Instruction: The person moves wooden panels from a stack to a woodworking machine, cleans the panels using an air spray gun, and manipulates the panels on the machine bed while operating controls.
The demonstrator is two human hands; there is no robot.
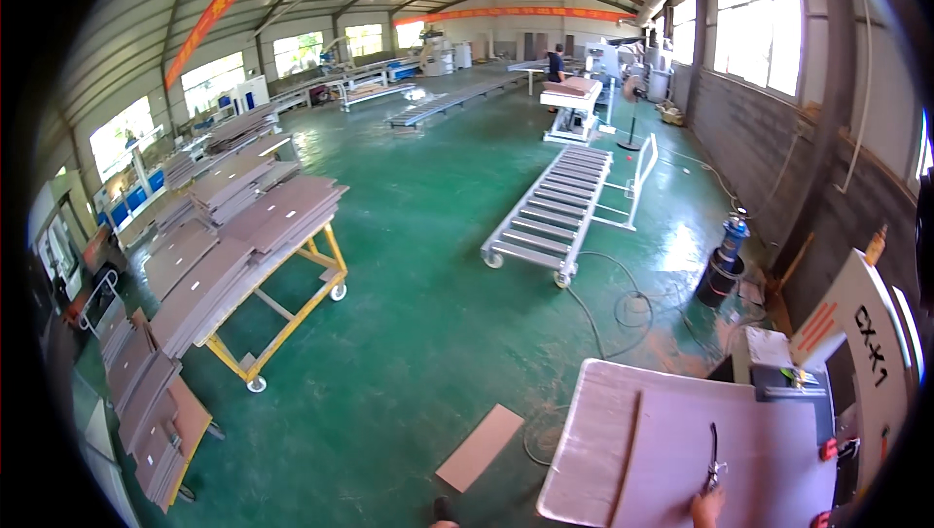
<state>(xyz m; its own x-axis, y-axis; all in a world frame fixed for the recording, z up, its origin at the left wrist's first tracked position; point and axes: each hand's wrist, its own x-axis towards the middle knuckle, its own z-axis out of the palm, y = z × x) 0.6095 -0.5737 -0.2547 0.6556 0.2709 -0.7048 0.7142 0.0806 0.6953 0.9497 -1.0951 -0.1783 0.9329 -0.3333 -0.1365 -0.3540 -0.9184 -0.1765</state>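
At the lower right my right hand (708, 508) is closed round the lower end of a small silver air gun (717, 475). A short black hose (713, 442) rises from the gun's far end. Both are over a flat brown panel (681, 431), which lies on a pale-topped machine table (586, 421). At the bottom edge, left of this table, a skin-coloured patch (445, 525) shows below a dark shape (442, 509). It may be part of my left hand; no fingers can be made out there.
A white machine housing (861, 353) stands right of the table. A loose brown board (480, 446) lies on the green floor. Ahead are a wheeled roller conveyor (555, 202) and coiled hose (634, 309). Yellow-framed carts (292, 319) with stacked panels stand left. Another person (556, 66) is far back.
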